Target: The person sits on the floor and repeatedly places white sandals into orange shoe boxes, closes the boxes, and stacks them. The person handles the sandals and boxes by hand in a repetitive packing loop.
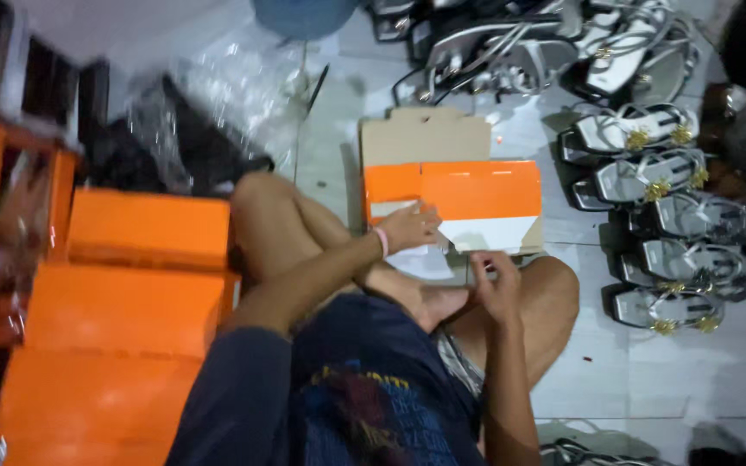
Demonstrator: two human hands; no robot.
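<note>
Person sits cross-legged on tiled floor (615,380). Right hand (498,285) nearest, fingers curled at near edge of flattened orange shoebox (477,194), grip unclear. Left hand (407,229) slightly farther, fingers pinching box's near-left flap. Hands apart. Box lies just ahead of both hands, long axis left-right, brown inner flap pointing away. Orange box stack (131,293) at left. Silver sandals (649,181) in rows along floor's far-right side.

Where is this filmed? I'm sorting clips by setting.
Likely a small shoe-packing workroom: rows of silver sandals on the tiled floor, stacked orange boxes, and a flat orange box blank.
</note>
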